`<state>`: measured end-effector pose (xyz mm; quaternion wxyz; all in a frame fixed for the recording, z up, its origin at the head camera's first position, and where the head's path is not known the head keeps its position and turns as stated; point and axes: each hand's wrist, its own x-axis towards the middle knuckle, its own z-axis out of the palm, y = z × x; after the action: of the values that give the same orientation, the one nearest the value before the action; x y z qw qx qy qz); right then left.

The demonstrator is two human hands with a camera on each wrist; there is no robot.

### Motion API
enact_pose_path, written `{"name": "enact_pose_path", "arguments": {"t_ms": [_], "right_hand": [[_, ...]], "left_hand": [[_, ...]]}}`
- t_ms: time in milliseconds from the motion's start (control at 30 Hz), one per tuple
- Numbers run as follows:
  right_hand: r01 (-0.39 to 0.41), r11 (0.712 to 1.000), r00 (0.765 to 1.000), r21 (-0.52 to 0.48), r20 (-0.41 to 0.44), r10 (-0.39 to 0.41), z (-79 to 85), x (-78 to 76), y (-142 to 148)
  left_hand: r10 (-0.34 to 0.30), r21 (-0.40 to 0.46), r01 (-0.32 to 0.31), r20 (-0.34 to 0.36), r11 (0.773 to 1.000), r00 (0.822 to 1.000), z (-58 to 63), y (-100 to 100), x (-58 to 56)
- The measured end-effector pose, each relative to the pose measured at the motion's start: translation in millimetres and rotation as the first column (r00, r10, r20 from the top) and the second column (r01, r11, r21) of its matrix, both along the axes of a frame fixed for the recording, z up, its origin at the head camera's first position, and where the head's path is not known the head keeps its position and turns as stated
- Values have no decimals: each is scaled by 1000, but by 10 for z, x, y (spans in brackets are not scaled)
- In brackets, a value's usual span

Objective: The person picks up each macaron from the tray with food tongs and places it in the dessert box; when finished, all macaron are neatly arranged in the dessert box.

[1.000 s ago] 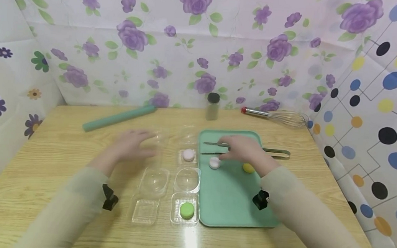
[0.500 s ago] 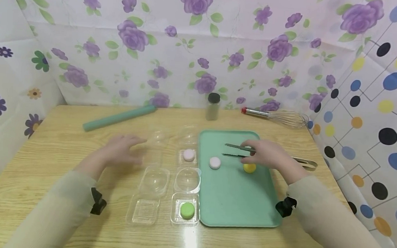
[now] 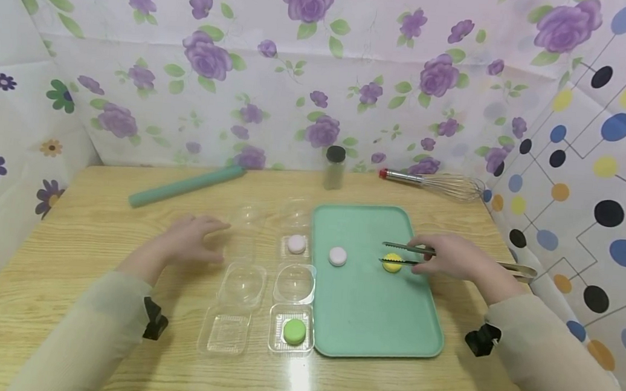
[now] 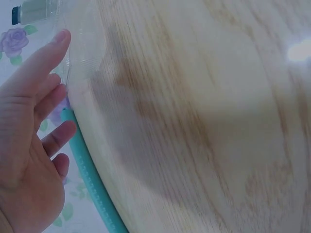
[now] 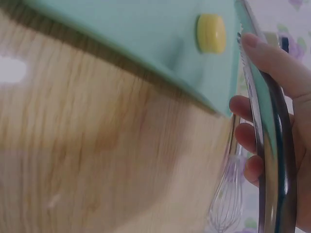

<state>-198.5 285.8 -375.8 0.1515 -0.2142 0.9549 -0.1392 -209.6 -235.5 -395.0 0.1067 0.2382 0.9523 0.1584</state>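
My right hand (image 3: 447,255) grips a pair of metal tongs (image 5: 269,145) between thumb and fingers. In the head view the tongs' two tips point left, parted, around or just above a yellow macaron (image 3: 392,262) on the green tray (image 3: 375,321). A pale pink macaron (image 3: 338,256) lies farther left on that tray. Left of the clear boxes' far end, my left hand (image 3: 192,240) hovers above the table with fingers relaxed, holding nothing. Beside the tray, clear plastic boxes lie with lids raised; one holds a pink macaron (image 3: 296,244), another a green macaron (image 3: 295,332).
An opened clear box (image 3: 225,333) lies at the front left of the group. Along the back are a green rolling pin (image 3: 187,187), a black-capped jar (image 3: 335,168) and a whisk (image 3: 434,183). Patterned sheets (image 3: 321,75) enclose the wooden table on three sides.
My right hand has carried the tongs rightward and slightly nearer, bringing their tips from beyond the pink macaron to the yellow one. My left hand drew back a little to the left, then stayed.
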Motion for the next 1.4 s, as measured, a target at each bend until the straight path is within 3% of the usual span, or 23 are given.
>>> {"name": "enact_pose_path", "arguments": {"t_ms": [233, 500, 767, 1000, 1400], "right_hand": [[-6, 1000, 1000, 17, 23, 5, -34, 58, 110], [-4, 997, 1000, 80, -9, 5, -96, 82, 101], [9, 998, 1000, 55, -22, -8, -109, 38, 21], [-14, 1000, 999, -5, -43, 13, -18, -83, -259], [-96, 994, 993, -59, -68, 92, 113, -314, -1091]], "left_hand": [[-2, -4, 2, -4, 1000, 1000, -11, -11, 4], [-7, -10, 7, -15, 1000, 1000, -19, -9, 10], [-1, -19, 0, -12, 1000, 1000, -11, -7, 30], [-3, -4, 3, -14, 1000, 1000, 16, 4, 24], [-5, -17, 5, -33, 1000, 999, -21, -7, 24]]}}
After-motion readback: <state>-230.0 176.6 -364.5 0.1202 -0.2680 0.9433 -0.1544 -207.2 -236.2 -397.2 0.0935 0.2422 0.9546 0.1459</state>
